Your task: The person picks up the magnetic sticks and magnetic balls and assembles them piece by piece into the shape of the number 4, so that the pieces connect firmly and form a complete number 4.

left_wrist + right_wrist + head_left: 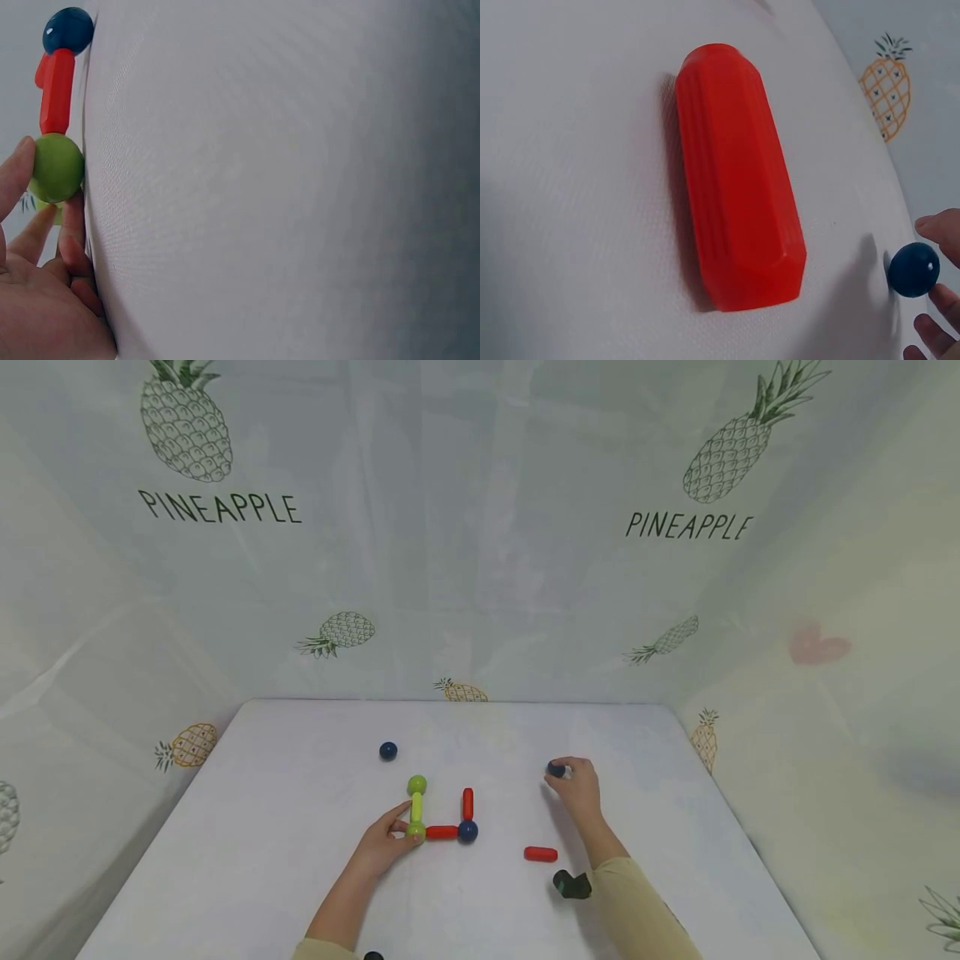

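Observation:
Near the middle of the table, my left hand (pixel 381 850) pinches a green ball (pixel 416 832) between thumb and fingers. This ball is the corner of a joined piece: a yellow-green rod (pixel 416 808) runs back to another green ball (pixel 417 785), and a red rod (pixel 442 832) leads right to a blue ball (pixel 467 832). From that blue ball a second red rod (pixel 468 804) points backward, its far end bare. Farther right, my right hand (pixel 581 789) holds a loose blue ball (pixel 913 270) between thumb and fingertips, at or just above the table; the exact height is unclear.
A loose red rod (pixel 541 854) lies in front of my right hand, large in the right wrist view. Another blue ball (pixel 387 751) sits at the back left. A dark object (pixel 572 885) shows beside the right sleeve. Pineapple-print cloth (pixel 480 568) hangs behind the table.

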